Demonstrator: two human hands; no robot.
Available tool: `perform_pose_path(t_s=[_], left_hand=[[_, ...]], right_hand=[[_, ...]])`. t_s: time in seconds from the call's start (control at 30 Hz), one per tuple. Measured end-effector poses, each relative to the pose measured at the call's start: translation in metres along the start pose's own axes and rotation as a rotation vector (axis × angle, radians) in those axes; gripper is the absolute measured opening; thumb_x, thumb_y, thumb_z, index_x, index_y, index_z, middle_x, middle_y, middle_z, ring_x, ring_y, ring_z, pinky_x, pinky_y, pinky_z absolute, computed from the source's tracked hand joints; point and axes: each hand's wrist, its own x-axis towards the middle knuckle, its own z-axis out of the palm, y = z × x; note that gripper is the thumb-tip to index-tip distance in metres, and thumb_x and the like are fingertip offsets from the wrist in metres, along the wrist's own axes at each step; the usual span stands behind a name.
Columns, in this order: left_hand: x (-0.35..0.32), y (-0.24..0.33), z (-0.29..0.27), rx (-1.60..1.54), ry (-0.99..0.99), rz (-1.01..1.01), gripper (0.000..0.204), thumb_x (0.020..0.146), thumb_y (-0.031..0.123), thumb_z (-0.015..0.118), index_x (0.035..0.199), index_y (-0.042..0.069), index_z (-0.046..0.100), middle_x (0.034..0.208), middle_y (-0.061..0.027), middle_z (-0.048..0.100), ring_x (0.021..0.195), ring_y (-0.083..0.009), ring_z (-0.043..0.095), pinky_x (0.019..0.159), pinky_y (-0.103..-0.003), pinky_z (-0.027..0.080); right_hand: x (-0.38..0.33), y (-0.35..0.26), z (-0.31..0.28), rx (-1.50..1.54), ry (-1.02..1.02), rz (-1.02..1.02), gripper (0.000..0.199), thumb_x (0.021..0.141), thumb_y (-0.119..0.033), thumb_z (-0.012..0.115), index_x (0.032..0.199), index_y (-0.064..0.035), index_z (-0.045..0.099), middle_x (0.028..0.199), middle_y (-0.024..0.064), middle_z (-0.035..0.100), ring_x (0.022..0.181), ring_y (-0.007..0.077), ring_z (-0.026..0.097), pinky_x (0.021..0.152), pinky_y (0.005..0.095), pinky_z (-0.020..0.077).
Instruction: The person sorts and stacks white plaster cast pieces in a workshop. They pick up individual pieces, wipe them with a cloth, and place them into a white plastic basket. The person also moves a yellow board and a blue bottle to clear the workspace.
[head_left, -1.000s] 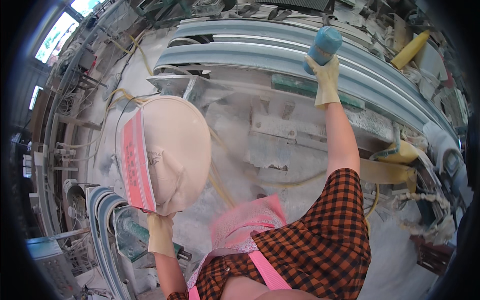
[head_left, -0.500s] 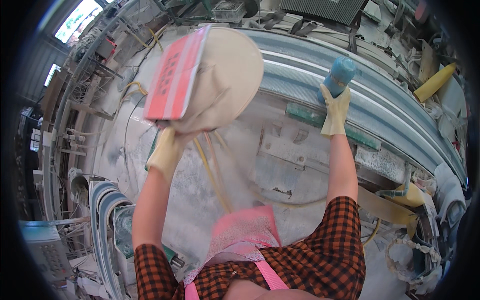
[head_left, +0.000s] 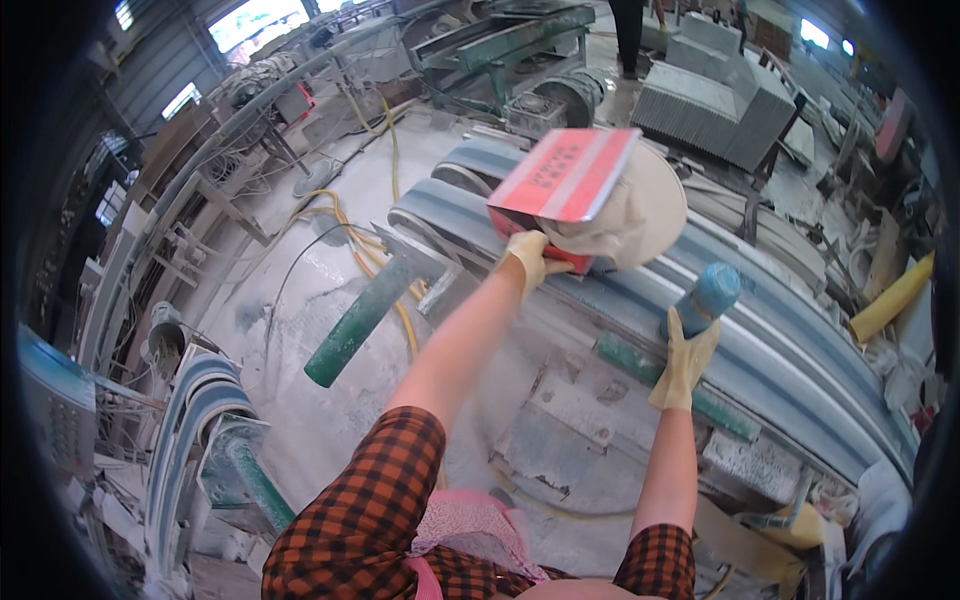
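Note:
My left hand point(head_left: 532, 262), in a pale yellow glove, is closed at the near edge of a red-and-pink striped flat thing point(head_left: 565, 175); whether it is a box or a book I cannot tell. Against its right side lies a beige brimmed hat point(head_left: 640, 205), carried in the same grip. Both are above the long blue-grey ribbed belts point(head_left: 775, 385). Further right, my gloved right hand point(head_left: 684, 362) wraps round the lower part of a blue bottle point(head_left: 714, 292), which is tilted over the belts. The bottle's base is hidden by the fingers.
A green roller point(head_left: 358, 325) sticks out at left, by yellow hoses point(head_left: 405, 325) on the dusty floor. Curved belts on a machine point(head_left: 190, 450) stand near left. Stacked grey slabs point(head_left: 700, 100) are at the back, and a yellow roll point(head_left: 893, 297) at right.
My left hand has reached forward and right over the belts with the hat and striped thing. The view has shifted, showing more of the far workshop. My right hand still grips the blue bottle.

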Motion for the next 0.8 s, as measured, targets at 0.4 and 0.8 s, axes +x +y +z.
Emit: perform_pose_path(t_s=[0.4, 0.8], left_hand=[[-0.01, 0.007, 0.02, -1.051, 0.066, -0.438, 0.063, 0.09, 0.047, 0.06, 0.135, 0.005, 0.048, 0.123, -0.0173, 0.06, 0.106, -0.0267, 0.064, 0.09, -0.038, 0.053], [-0.406, 0.029, -0.089, -0.794, 0.227, -0.722, 0.052, 0.098, 0.041, 0.051, 0.13, 0.001, 0.051, 0.124, -0.0127, 0.06, 0.114, -0.0195, 0.058, 0.098, -0.032, 0.046]], right_hand=[[-0.004, -0.003, 0.003, 0.127, 0.016, -0.02, 0.06, 0.079, -0.026, 0.077, 0.122, 0.0076, 0.052, 0.113, 0.0219, 0.06, 0.104, 0.0332, 0.058, 0.093, 0.0412, 0.0432], [0.001, 0.007, -0.005, 0.101, -0.02, -0.033, 0.087, 0.077, -0.009, 0.078, 0.149, -0.0059, 0.031, 0.139, 0.0156, 0.048, 0.122, 0.0294, 0.05, 0.104, 0.04, 0.0406]])
